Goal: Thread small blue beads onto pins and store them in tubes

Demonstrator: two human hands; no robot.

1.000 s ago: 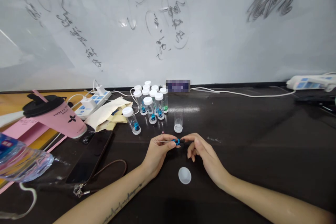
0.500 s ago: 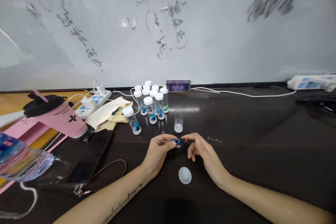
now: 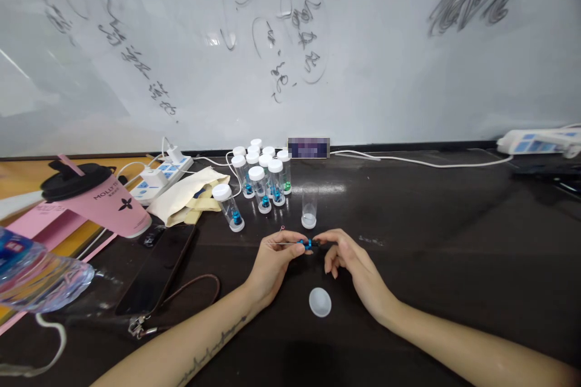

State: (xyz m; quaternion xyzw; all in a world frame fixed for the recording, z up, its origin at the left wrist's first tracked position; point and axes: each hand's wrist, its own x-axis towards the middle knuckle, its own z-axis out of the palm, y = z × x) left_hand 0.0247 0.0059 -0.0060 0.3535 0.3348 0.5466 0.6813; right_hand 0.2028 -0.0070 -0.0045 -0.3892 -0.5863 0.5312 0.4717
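Left hand (image 3: 272, 260) pinches a small blue piece (image 3: 308, 244) between thumb and fingertips, grip closed down on it, thin pale rods running back from the piece over the fingers. Right hand (image 3: 356, 260) has index fingertip at the piece's dark end, other fingers loosely curled; can't tell if it has hold. Piece sits between the two hands, above the dark table (image 3: 431, 242). Tabletop, near side of grip: round whitish cap (image 3: 320, 302), between the forearms. Just beyond grip: clear tube (image 3: 309, 205), upright, top open, white base, standing between grip and a pixelated sign (image 3: 308, 148). Beyond and left of grip: lone white-capped tube (image 3: 229, 208), blue bit inside; farther back, tight cluster of capped tubes (image 3: 257, 175), blue contents, one green. Well left of grip: phone (image 3: 157, 272) with brown strap (image 3: 213, 278), then cream pouch (image 3: 181, 193), pink cup (image 3: 120, 205) with dark lid, clear bottle (image 3: 40, 278) cut by frame edge. Far left, behind pouch: power strip (image 3: 180, 166) with plugs. Far right: second strip (image 3: 521, 141), white cable (image 3: 436, 165) trailing toward sign. Farthest: whiteboard (image 3: 376, 60), black scribbles
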